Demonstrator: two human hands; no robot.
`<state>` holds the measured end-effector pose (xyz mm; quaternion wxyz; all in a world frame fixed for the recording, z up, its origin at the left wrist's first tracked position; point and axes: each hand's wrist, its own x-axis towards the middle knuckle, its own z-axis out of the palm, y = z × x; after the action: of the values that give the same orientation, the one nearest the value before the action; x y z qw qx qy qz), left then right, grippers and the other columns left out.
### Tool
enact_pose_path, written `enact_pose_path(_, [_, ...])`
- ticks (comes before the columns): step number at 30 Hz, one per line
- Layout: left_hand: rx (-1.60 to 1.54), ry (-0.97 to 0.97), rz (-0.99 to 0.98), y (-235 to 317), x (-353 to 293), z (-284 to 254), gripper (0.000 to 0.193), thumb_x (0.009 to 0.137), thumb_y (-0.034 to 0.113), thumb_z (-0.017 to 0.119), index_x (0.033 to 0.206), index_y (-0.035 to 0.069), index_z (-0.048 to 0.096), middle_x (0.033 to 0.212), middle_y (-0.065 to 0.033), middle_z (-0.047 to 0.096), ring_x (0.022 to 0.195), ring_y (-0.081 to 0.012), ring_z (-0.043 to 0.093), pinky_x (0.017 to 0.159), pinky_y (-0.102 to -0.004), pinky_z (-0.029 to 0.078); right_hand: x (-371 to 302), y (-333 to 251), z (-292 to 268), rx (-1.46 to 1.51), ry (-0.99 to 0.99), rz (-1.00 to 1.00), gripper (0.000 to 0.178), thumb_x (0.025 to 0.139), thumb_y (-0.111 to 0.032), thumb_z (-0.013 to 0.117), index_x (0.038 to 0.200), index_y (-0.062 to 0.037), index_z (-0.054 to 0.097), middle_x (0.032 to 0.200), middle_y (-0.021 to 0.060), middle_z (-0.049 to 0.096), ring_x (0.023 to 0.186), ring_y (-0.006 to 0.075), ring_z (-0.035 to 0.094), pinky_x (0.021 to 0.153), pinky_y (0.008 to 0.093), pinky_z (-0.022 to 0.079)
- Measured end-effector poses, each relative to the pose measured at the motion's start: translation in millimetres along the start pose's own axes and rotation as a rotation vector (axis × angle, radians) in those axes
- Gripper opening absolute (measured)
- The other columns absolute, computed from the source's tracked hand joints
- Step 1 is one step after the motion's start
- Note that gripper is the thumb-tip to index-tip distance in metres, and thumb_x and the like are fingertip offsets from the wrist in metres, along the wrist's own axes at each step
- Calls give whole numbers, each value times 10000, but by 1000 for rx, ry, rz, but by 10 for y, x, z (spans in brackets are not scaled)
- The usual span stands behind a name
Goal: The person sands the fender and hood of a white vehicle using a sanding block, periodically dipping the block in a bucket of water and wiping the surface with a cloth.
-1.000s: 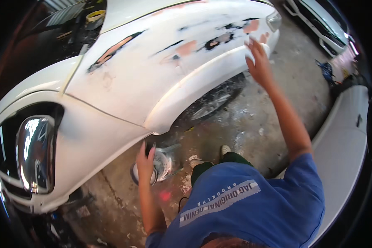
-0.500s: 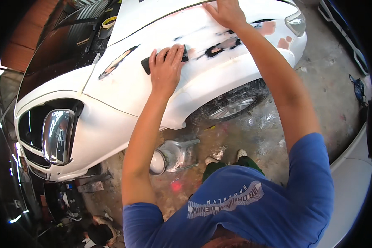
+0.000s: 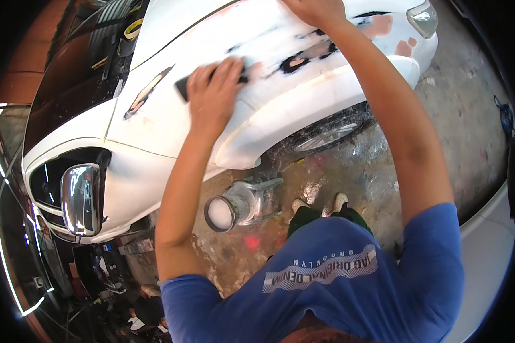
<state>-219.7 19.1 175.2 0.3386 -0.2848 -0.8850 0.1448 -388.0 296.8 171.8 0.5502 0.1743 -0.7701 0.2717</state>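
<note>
My left hand [image 3: 213, 96] is closed over a flat black sanding block [image 3: 182, 89] and presses it on the white fender [image 3: 166, 128] of a car. Motion blurs its fingers. Between a long bare slit-shaped patch [image 3: 149, 92] and a row of dark and pinkish sanded patches [image 3: 294, 63], the block lies flat on the panel. My right hand [image 3: 319, 11] rests on the bodywork higher up, near the hood edge. Its thumb is stretched out, while the other fingers are cut off by the upper picture edge.
A chrome side mirror [image 3: 81, 199] juts out at the left. Below the fender are the front wheel [image 3: 329, 137] and a clear plastic stool [image 3: 263, 200] bearing a round container [image 3: 220, 214] with whitish contents. Yellow tape [image 3: 133, 28] hangs by the windshield. Another pale car [image 3: 486, 251] stands at the right.
My left hand has slid the sanding block leftward and slightly up in the picture. My right hand shows a little higher, with more of it cut off; the whole view has shifted somewhat.
</note>
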Motion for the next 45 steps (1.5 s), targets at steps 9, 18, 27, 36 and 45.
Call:
enact_pose_path(9, [-77,104,35,181,290,141,567,835,261,780,1369,176,607,1371,20,613,1202,-220,522,1085,-401,347,-6,-102,23,12,-32,25,785,895,-364,701,1512,-26,353,1557,253,339,1343,464,408,1128,535,361])
enact_pose_path(18, [-97,63,58,180,491,61,560,838,244,770,1373,193,613,1338,22,621,1198,-240,527,1074,-422,366,-14,-148,39,-12,-54,50,772,902,-377,686,1521,-52,360,1572,233,334,1375,450,392,1147,526,351])
enact_pose_path(27, [-57,-53,290,-93,410,-207,478,844,111,671,1320,132,631,1278,5,631,1191,-240,536,1111,-423,390,-26,-68,53,-10,-23,19,762,897,-379,694,1514,-57,384,1582,225,322,1375,446,389,1139,528,359])
enact_pose_path(36, [61,-168,481,-381,325,-351,523,857,32,585,1366,153,613,1361,14,604,1234,-219,537,1182,-432,367,-35,-78,29,-20,-3,14,759,887,-380,702,1499,-46,401,1582,217,316,1367,445,388,1132,535,363])
enact_pose_path(45, [126,-240,456,-357,176,-323,575,880,68,585,1446,158,549,1459,22,548,1348,-214,472,1244,-452,267,-41,16,45,-13,13,-7,761,885,-390,702,1489,-34,406,1586,217,303,1366,442,378,1146,541,341])
